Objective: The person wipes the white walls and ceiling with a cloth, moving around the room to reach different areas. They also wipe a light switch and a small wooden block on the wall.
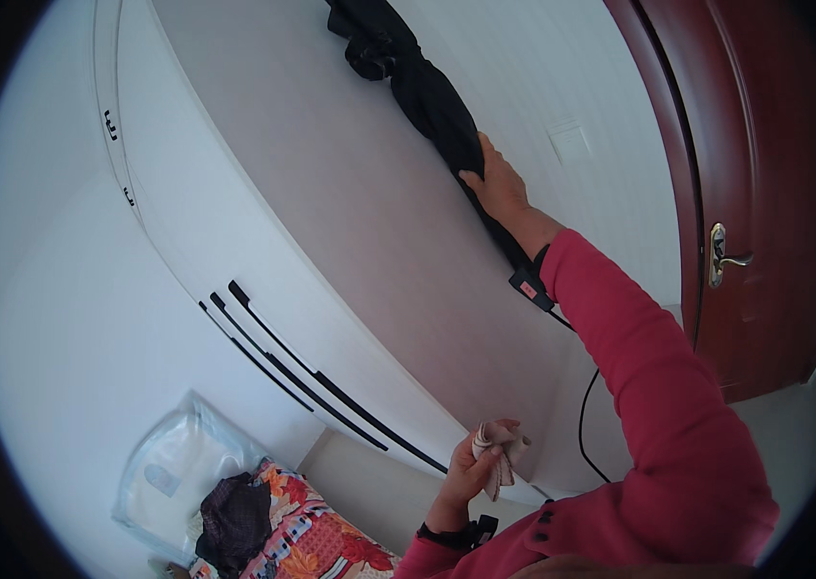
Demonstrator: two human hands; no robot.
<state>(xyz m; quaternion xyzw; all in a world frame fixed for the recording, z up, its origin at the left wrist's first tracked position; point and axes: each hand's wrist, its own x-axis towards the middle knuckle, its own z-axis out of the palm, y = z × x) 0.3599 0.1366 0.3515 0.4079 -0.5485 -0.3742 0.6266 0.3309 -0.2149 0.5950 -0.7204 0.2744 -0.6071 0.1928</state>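
Observation:
My left hand is low in the picture, closed around a folded beige cloth whose edges stick out past the fingers. Up at the grey side panel of the wardrobe, my right hand grips a long black fabric bundle. Its thumb lies over the near side of the fabric, and the other fingers are partly hidden. The bundle runs from the top edge of the picture down past my right wrist; its exact kind cannot be made out.
White wardrobe doors with black handles stand to the left. A flowered bedspread, a dark garment and a clear plastic package lie below. A dark red door is at right. A black cable hangs from my right wrist device.

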